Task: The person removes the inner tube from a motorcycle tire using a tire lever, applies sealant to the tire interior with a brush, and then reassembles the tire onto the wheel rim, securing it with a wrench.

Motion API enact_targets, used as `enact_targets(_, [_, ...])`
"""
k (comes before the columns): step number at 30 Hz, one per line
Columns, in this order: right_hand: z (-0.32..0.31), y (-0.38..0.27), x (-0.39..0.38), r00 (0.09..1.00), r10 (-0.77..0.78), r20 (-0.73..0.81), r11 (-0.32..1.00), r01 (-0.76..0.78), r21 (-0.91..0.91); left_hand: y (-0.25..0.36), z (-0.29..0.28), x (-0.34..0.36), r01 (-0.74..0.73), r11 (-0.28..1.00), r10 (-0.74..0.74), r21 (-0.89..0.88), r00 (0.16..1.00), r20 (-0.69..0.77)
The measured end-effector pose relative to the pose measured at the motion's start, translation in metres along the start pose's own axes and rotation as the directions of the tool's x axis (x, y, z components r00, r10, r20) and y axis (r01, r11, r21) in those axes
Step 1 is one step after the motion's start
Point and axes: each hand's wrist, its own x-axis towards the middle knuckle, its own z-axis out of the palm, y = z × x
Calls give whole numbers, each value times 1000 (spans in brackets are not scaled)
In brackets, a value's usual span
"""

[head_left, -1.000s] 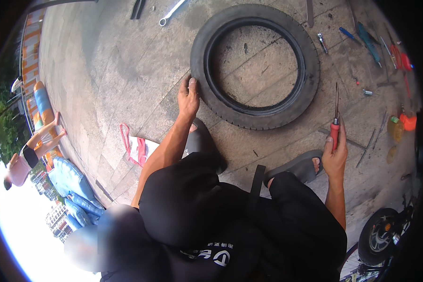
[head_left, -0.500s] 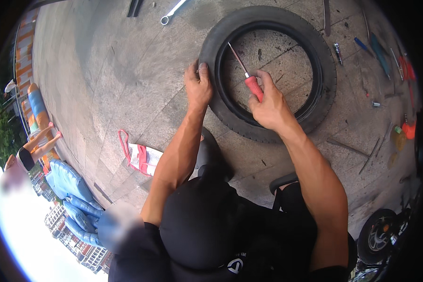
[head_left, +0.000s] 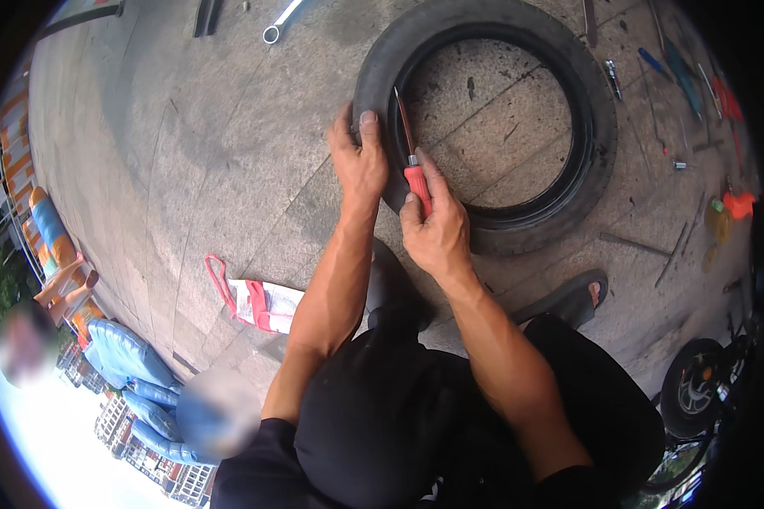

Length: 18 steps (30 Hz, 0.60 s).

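A black rubber tire lies flat on the paving in front of me, with no wheel inside it. My left hand is closed over its left side, thumb on the upper sidewall and fingers down the outer edge. In my right hand is a screwdriver, gripped by its red handle. Its thin shaft points away from me along the tire's inner left rim, with the tip close to the inner edge. I cannot tell whether the tip touches the rubber.
A ring-ended wrench lies beyond the tire's left. To the right are a blue-handled tool, a small socket, metal bars and a vehicle wheel. A white-and-red bag sits by my left forearm. People are at far left.
My right hand has moved left and nearer to me with the screwdriver, from over the tire's opening to its inner left rim. My left hand stays on the tire. My right foot shows more.
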Motion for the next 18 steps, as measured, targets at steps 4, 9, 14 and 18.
enact_targets(4, [-1,1,1,1000,-8,-23,1000,8,22,-3,2,0,2,1000,-2,-24,1000,-7])
enact_targets(9, [-3,-1,0,1000,16,-22,999,-15,31,-7,3,1,14,999,-14,-30,1000,-7])
enact_targets(14, [-4,0,2,998,66,-1,996,-66,52,-7,4,0,76,994,-76,-85,997,-7])
enact_targets(18, [-3,0,3,998,43,-51,997,-40,63,-5,3,0,69,994,-69,-86,998,12])
